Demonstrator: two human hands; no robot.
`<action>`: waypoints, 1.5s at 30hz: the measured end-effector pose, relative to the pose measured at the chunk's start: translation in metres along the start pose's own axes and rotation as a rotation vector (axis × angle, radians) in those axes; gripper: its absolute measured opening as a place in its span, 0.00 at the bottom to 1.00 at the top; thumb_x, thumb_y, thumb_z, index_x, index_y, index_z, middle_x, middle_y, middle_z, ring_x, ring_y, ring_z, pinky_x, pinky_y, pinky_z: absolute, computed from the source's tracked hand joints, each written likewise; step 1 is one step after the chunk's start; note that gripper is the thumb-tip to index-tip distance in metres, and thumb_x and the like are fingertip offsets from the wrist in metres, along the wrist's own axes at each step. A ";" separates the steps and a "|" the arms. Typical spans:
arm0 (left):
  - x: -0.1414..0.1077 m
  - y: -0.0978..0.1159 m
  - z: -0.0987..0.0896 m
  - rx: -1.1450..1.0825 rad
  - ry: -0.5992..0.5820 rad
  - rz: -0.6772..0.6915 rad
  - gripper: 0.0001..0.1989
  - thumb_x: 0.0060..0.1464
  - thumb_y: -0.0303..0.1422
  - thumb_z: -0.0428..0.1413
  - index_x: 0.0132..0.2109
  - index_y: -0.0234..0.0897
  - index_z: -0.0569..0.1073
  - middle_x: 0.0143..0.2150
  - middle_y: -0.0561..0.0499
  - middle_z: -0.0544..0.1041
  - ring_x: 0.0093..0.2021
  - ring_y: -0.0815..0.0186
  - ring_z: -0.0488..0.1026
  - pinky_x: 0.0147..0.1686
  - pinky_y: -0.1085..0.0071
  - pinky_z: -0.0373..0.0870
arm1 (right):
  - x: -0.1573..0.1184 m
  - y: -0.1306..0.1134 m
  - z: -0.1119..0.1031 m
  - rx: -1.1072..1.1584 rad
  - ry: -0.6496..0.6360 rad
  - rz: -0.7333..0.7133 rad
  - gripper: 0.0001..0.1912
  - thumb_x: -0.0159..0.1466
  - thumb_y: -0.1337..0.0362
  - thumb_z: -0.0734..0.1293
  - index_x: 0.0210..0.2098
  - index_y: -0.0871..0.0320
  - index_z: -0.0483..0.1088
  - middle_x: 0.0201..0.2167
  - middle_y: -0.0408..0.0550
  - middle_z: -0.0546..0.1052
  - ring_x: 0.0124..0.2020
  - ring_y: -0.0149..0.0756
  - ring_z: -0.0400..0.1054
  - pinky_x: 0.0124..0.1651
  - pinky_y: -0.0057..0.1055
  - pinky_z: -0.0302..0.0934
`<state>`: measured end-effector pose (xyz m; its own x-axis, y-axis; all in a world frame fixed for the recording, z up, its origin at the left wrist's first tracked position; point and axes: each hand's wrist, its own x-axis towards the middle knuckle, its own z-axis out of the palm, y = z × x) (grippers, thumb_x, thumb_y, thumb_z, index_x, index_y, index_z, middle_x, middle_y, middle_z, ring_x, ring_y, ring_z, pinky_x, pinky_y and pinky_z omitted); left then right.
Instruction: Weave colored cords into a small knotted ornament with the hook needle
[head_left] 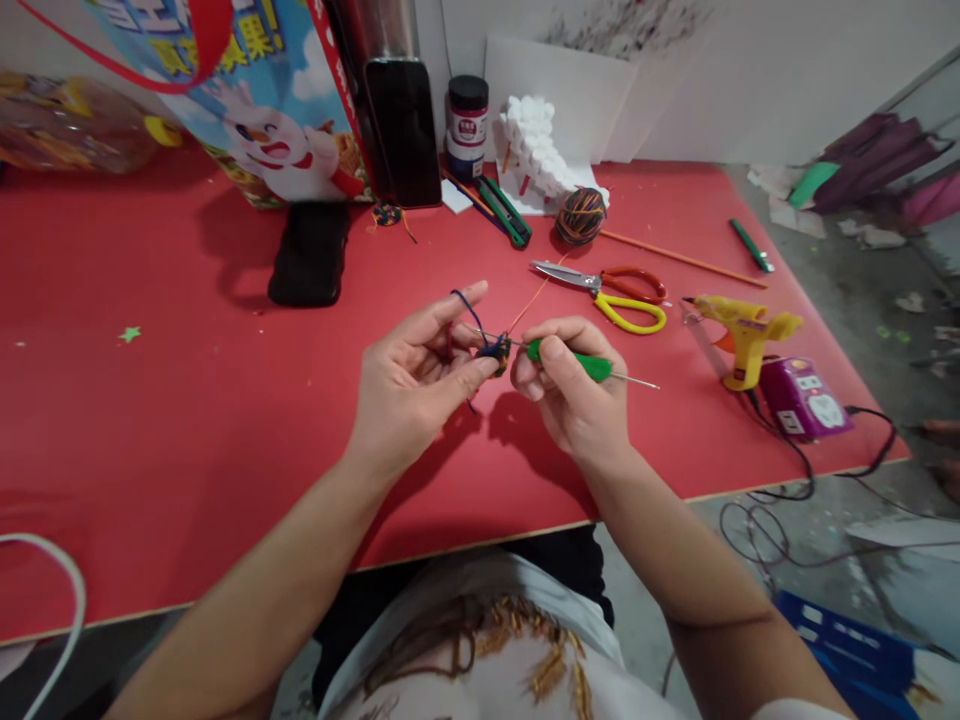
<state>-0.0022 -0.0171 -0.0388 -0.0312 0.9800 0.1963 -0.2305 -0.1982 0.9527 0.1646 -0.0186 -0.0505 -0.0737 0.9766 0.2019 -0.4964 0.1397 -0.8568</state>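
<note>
My left hand point(420, 370) pinches a small dark crocheted piece point(493, 352) between thumb and fingers, just above the red table. A dark blue strand of yarn point(466, 300) loops over its raised index finger. In my right hand point(574, 385) is a crochet hook with a green handle point(592, 366). One metal end of the hook reaches into the crocheted piece, while the other end points out to the right. An orange strand point(531, 303) runs from the piece back toward a multicoloured ball of yarn point(580, 216).
Scissors point(600, 290) with red and yellow handles lie beyond my right hand. A yellow glue gun point(746, 335) stands beside a purple packet point(805, 398) at right, its cord hanging over the edge. A green cutter point(504, 212), a jar point(467, 128), a phone point(403, 135) and a black case point(309, 253) sit behind.
</note>
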 end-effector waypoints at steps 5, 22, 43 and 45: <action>0.000 0.000 0.002 -0.030 0.004 -0.062 0.28 0.48 0.26 0.74 0.57 0.45 0.84 0.41 0.50 0.83 0.39 0.68 0.77 0.41 0.70 0.79 | 0.001 0.001 -0.001 -0.055 0.012 0.012 0.09 0.68 0.57 0.76 0.44 0.54 0.79 0.26 0.40 0.80 0.24 0.27 0.69 0.29 0.26 0.65; 0.002 0.004 0.002 -0.181 0.044 -0.270 0.34 0.43 0.22 0.75 0.59 0.43 0.82 0.31 0.58 0.76 0.32 0.73 0.75 0.38 0.76 0.77 | -0.001 0.001 0.001 -0.111 0.043 -0.026 0.06 0.70 0.59 0.75 0.41 0.55 0.79 0.25 0.40 0.80 0.22 0.26 0.69 0.27 0.27 0.65; -0.004 0.006 0.003 -0.118 0.048 -0.130 0.33 0.49 0.22 0.72 0.61 0.48 0.81 0.36 0.57 0.76 0.36 0.74 0.73 0.41 0.80 0.74 | -0.004 -0.007 -0.004 -0.428 -0.061 -0.217 0.10 0.67 0.66 0.76 0.48 0.50 0.82 0.45 0.47 0.84 0.45 0.38 0.80 0.52 0.39 0.77; -0.004 0.005 0.003 -0.125 0.044 -0.124 0.32 0.51 0.23 0.71 0.61 0.49 0.81 0.38 0.55 0.76 0.38 0.74 0.74 0.42 0.80 0.74 | -0.004 -0.008 -0.004 -0.459 -0.073 -0.262 0.10 0.67 0.67 0.76 0.47 0.49 0.82 0.45 0.47 0.84 0.47 0.39 0.80 0.54 0.41 0.77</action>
<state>-0.0006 -0.0220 -0.0341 -0.0367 0.9972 0.0658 -0.3539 -0.0745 0.9323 0.1722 -0.0229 -0.0466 -0.0660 0.8878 0.4554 -0.0781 0.4504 -0.8894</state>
